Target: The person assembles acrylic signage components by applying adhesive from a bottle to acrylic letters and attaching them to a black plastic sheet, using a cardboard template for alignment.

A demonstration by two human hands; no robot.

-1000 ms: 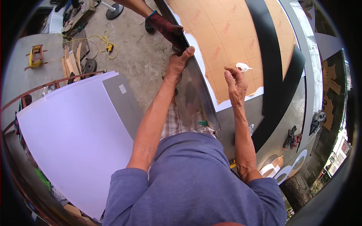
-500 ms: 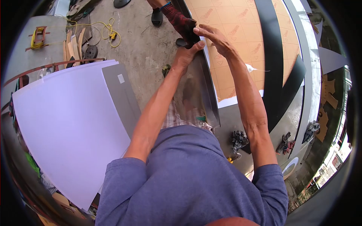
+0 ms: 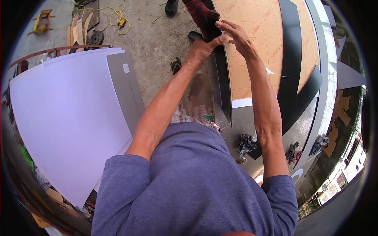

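Observation:
A long dark channel-shaped strip point(image 3: 223, 82) runs along the left edge of a table. My left hand point(image 3: 204, 50) is closed on its upper part, thumb over the edge and the other fingers mostly hidden. Beside it, my right hand point(image 3: 237, 38) has its fingers stretched out, the fingertips at the strip's edge. Just above, a co-worker's dark gloved hand point(image 3: 210, 17), below a red checked sleeve, is at the same strip. Brown printed protective sheeting point(image 3: 258, 51) lies on the table to the right, with a black band point(image 3: 290, 51) across it.
White sheets point(image 3: 67, 110) and a grey panel point(image 3: 124, 84) are on the left. A yellow cord point(image 3: 114, 15) and wooden strips point(image 3: 80, 31) lie at the upper left. A white nozzle point(image 3: 269, 71) and crumpled dark material point(image 3: 247, 144) are near my right arm.
My hands and the gloved hand appear farther right in view, as does the strip. The sheets at left have shifted slightly left and up. My left hand keeps its hold.

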